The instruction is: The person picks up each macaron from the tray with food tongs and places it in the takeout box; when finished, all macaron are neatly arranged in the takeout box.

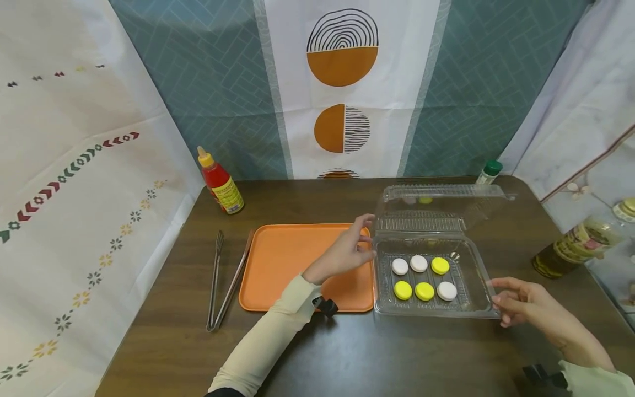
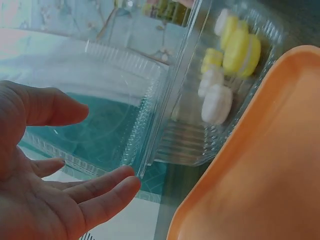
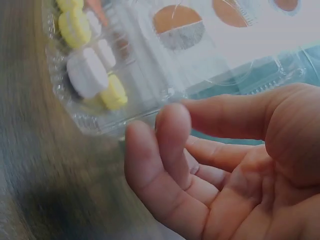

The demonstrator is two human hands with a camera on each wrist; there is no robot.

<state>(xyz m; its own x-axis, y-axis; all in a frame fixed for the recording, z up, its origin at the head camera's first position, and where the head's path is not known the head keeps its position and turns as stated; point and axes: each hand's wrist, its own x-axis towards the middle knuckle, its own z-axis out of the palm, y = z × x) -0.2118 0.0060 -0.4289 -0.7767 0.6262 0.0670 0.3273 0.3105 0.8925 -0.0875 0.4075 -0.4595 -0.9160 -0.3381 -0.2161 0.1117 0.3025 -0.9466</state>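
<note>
A clear hinged plastic box (image 1: pixel 476 264) stands with its lid (image 1: pixel 421 207) raised at the back. Inside, white and yellow macarons lie in two rows, among them a yellow macaron (image 1: pixel 424 291) and a white macaron (image 1: pixel 447 291). At the box's left edge, above the orange tray (image 1: pixel 297 242), is my left hand (image 1: pixel 347 251). Its thumb and fingers are spread apart, with nothing between them in the left wrist view (image 2: pixel 55 165). My right hand (image 1: pixel 528 303) is by the box's right edge, fingers loosely bent; whether the fingertips touch the rim is hard to tell.
Metal tongs (image 1: pixel 214 286) lie left of the tray. A red sauce bottle (image 1: pixel 221 184) stands at the back left. Towards the right are an oil bottle (image 1: pixel 570 248) and a green-capped shaker (image 1: pixel 491 170) behind the lid. Patterned cloths (image 1: pixel 218 82) hang around the brown table (image 1: pixel 387 358).
</note>
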